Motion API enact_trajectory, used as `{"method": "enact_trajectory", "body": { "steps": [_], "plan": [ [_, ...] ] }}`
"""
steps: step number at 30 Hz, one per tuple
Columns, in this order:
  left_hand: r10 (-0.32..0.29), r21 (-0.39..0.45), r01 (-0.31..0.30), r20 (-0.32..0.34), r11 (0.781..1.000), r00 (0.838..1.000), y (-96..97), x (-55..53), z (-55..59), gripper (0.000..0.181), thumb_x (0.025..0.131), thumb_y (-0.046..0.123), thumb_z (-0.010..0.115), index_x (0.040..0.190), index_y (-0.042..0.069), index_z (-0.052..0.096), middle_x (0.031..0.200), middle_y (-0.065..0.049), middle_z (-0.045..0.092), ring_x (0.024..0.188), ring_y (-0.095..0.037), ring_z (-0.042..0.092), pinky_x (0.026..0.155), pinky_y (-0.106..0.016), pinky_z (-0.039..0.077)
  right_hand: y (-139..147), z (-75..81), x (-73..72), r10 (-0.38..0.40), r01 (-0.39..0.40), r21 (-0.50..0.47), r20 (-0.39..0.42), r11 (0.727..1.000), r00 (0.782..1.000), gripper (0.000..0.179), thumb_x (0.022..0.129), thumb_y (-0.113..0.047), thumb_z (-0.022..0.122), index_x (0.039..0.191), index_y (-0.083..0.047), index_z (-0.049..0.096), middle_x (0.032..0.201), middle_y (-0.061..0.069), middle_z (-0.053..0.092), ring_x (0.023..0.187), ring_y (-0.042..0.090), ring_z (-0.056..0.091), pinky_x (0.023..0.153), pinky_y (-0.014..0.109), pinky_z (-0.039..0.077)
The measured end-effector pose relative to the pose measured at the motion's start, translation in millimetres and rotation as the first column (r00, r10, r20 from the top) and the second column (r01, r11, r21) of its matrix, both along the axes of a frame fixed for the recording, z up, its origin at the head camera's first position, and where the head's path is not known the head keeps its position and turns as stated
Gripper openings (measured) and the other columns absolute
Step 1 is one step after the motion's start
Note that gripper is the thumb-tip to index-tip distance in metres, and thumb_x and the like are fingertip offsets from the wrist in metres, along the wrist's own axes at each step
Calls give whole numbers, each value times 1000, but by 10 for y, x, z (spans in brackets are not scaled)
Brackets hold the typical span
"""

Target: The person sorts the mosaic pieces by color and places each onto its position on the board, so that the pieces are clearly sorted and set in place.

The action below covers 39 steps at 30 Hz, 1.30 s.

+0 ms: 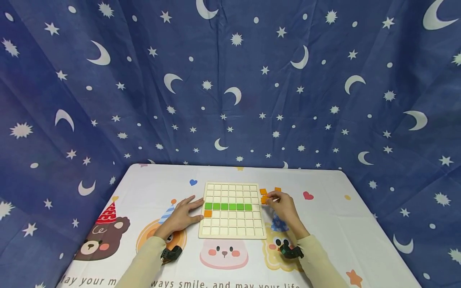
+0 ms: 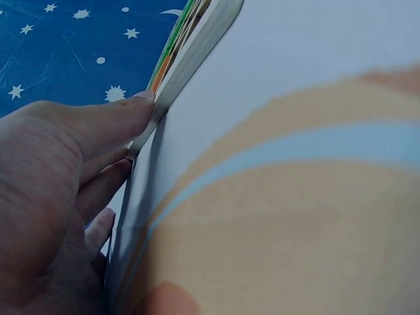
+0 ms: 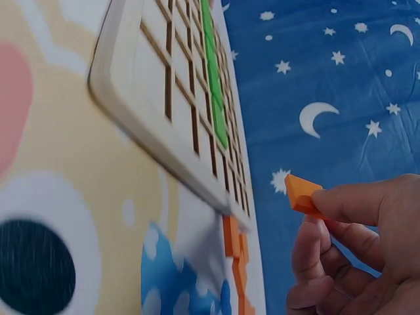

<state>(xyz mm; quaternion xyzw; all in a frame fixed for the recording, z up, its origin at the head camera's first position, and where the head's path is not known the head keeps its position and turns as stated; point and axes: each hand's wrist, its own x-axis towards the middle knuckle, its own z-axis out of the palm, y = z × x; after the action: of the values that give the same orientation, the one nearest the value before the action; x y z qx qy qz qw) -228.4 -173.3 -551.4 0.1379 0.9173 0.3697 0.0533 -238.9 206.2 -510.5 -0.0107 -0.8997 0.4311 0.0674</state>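
A pale wooden grid board (image 1: 232,236) lies on the table, with a row of several green tiles (image 1: 232,207) across its middle. One orange tile (image 1: 207,213) sits in the leftmost cell just below that row. My left hand (image 1: 184,214) rests against the board's left edge, thumb and fingers spread along it. Off the board's right side, my right hand (image 1: 282,206) pinches a square orange tile (image 3: 303,193) between thumb and fingertips, raised above the table. Beside the board's right edge lie loose orange tiles (image 1: 263,191), partly hidden by the right hand in the head view.
The table (image 1: 324,208) has a white cloth printed with cartoon animals and lettering. A blue curtain (image 1: 230,132) with moons and stars hangs behind it. Small dark devices (image 1: 171,253) are worn at both wrists.
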Motion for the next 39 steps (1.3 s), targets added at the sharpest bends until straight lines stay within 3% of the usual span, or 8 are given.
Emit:
{"method": "enact_trajectory", "body": {
  "steps": [22, 39],
  "plan": [
    [3, 1, -3, 6, 1000, 1000, -7, 24, -27, 63, 87, 34, 75, 144, 21, 53, 159, -5, 36, 150, -40, 21, 116, -66, 20, -448, -3, 107, 139, -139, -37, 6, 990, 990, 9, 87, -10, 71, 96, -12, 73, 86, 1, 67, 73, 11, 58, 63, 23, 49],
    [-5, -20, 5, 9, 1000, 1000, 3, 6, 23, 64, 87, 35, 75, 145, 22, 51, 159, -4, 37, 151, -37, 20, 116, -66, 20, -833, -21, 103, 214, -208, -137, 27, 968, 977, 7, 87, -7, 70, 92, -12, 71, 83, 2, 66, 66, 12, 55, 59, 24, 47]
  ]
}}
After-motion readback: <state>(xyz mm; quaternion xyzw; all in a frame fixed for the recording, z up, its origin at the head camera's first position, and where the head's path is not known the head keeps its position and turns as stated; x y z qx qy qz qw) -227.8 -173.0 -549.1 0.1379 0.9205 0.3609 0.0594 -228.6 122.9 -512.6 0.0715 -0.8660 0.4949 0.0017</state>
